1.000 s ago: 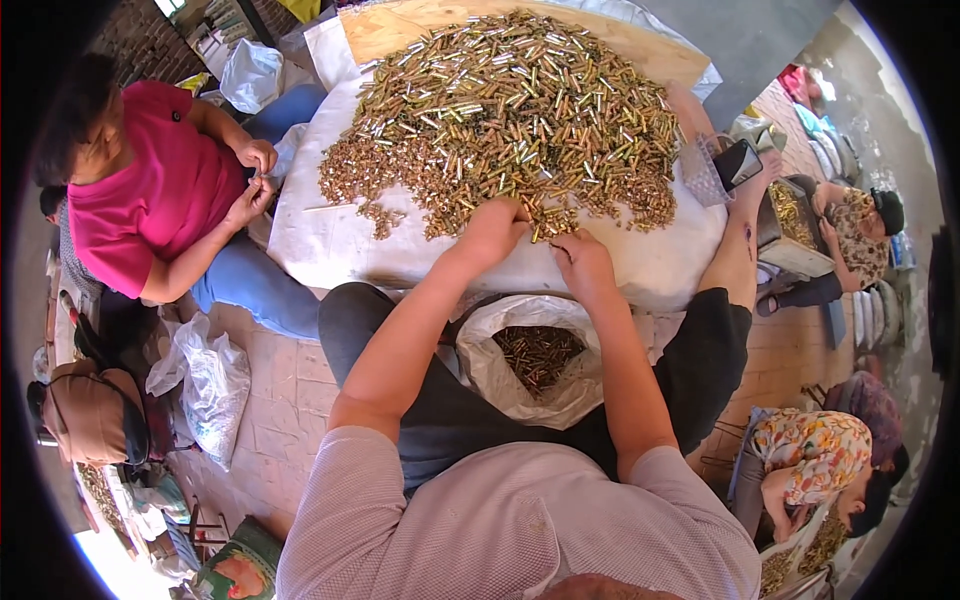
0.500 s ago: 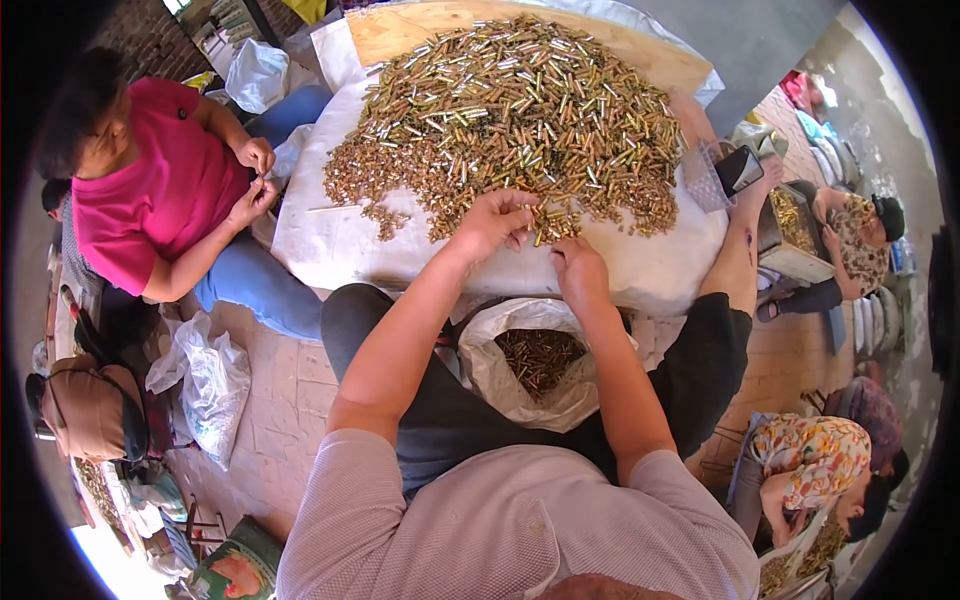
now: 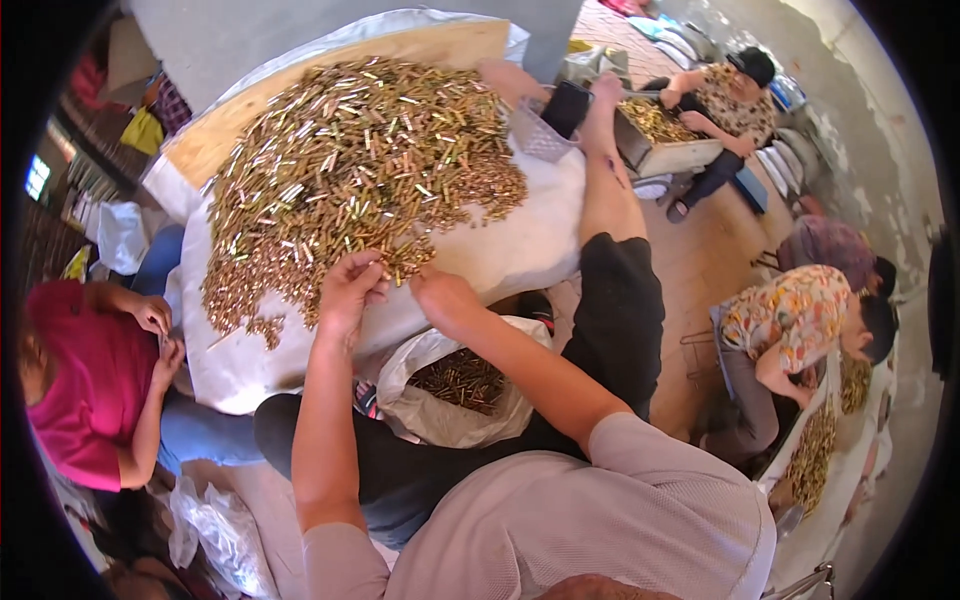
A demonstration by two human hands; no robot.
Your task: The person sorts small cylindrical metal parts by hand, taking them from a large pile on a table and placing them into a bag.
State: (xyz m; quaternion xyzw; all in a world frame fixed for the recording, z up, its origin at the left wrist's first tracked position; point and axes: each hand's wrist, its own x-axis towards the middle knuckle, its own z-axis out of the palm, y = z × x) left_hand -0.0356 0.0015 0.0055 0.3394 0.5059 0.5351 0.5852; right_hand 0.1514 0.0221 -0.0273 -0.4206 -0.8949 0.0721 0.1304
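A large pile of small brass-coloured metal tubes [image 3: 355, 150] lies on a white cloth-covered table [image 3: 530, 240] in front of me. My left hand [image 3: 352, 292] is at the near edge of the pile, fingers bent and pinched together. Close beside it on the right, my right hand [image 3: 447, 300] is curled with its fingertips down by a small cluster of tubes [image 3: 408, 258]. Whatever either hand pinches is too small to make out. Below my hands, between my legs, stands an open white sack [image 3: 405, 405] with darker metal pieces [image 3: 460, 380] in it.
A wooden board [image 3: 330, 75] borders the pile's far side. A translucent basket [image 3: 540, 135] and a black phone [image 3: 567, 108] are at the table's right. One person [image 3: 90, 380] sits left; others work at right beside a metal box [image 3: 680, 155]. A clear plastic bag [image 3: 225, 540] lies lower left.
The view has turned to the right, so the table and pile appear farther left and the people at right show more fully. Both my hands stay close together at the pile's near edge.
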